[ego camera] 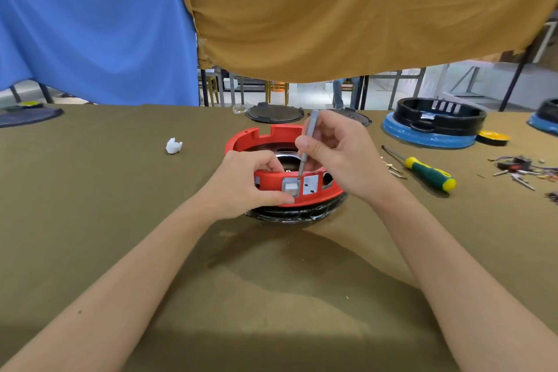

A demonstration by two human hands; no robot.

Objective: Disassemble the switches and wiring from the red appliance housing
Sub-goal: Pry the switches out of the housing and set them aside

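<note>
Housing in red plastic, ring-shaped, sat on a black base at the middle of the olive-covered worktop, its near wall facing the camera. A grey-white switch was seated in a square opening of that wall, with a pale plate bearing two holes just beside it to the right. The left hand gripped the near wall, fingers curled over the rim into the inside and the thumb pressed against the outer face below the switch. The right hand was closed round a slim grey tool, held like a pen and tilted, its tip touching the rim just above the switch.

Right of the housing lay a green-and-yellow screwdriver, and farther right a heap of loose wires and parts. A crumpled white scrap lay well apart to the left. A black housing on a blue base stood at the far right, and two dark round plates lay behind the red one.
</note>
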